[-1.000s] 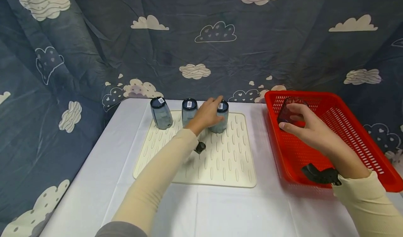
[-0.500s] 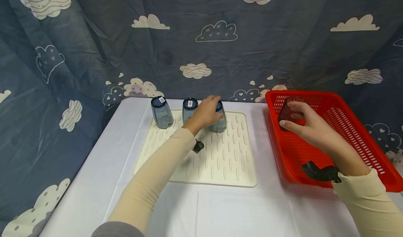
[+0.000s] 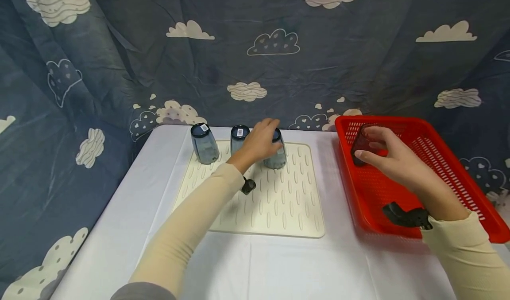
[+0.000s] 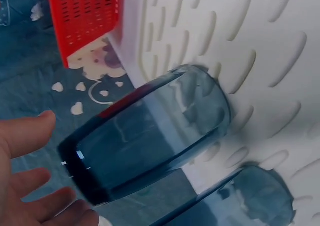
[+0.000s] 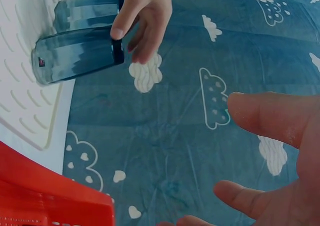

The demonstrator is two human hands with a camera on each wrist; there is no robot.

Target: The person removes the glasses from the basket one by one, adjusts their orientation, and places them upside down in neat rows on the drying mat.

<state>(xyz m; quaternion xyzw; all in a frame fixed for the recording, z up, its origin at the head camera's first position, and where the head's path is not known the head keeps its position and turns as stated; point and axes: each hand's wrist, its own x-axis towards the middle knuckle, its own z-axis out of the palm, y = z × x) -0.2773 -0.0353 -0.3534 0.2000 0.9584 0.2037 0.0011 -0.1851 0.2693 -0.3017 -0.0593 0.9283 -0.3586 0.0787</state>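
Three blue-tinted drinking glasses stand upside down in a row on a cream ridged mat: a left glass [image 3: 205,144], a middle glass [image 3: 240,138] and a right glass [image 3: 276,156]. My left hand [image 3: 260,142] is over the right glass, partly covering its upturned base. In the left wrist view, the fingers [image 4: 55,203] are spread beside that base, with a gap to the thumb. My right hand [image 3: 392,156] hovers over the red basket with thumb and fingers apart, holding nothing. Behind its fingers, a dark reddish-looking glass [image 3: 358,151] is in the basket, partly hidden.
The red perforated plastic basket [image 3: 350,202] stands at the right of the white-covered table [image 3: 303,264]. The cream mat [image 3: 287,216] lies in the middle. A dark cloud-print cloth [image 3: 223,65] hangs behind and at the left. Wrist cameras are strapped to both wrists.
My left hand has shifted slightly left over the right glass, and the label on its base is now hidden. The top of that glass sits a little further left. My right hand has barely moved.
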